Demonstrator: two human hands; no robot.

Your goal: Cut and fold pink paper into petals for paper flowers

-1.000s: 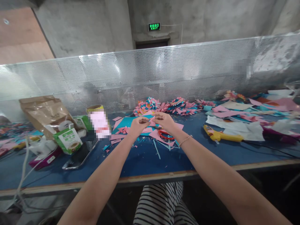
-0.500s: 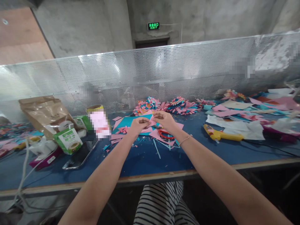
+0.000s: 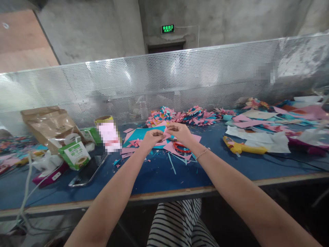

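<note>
A small piece of pink paper (image 3: 166,133) is pinched between my two hands over the middle of the table. My left hand (image 3: 152,138) grips its left side with closed fingertips. From the right, my right hand (image 3: 178,132) holds its upper part between thumb and fingers. Beneath them lies a blue sheet of paper (image 3: 144,134) among pink sheets. Red-handled scissors (image 3: 182,147) rest just below my right hand, partly covered by it. A pink paper flower (image 3: 134,142) lies to the left of my left hand.
Paper flowers (image 3: 197,115) are heaped behind my hands. A yellow glue gun (image 3: 243,148) lies on the right, its cord trailing off. On the left stand a brown paper bag (image 3: 48,125) and a green-white box (image 3: 75,154), near a phone (image 3: 87,171). A perforated metal screen (image 3: 164,79) runs behind.
Both hands keep hold of the pink paper in nearly the same place. The fingers and the paper between them have shifted only slightly.
</note>
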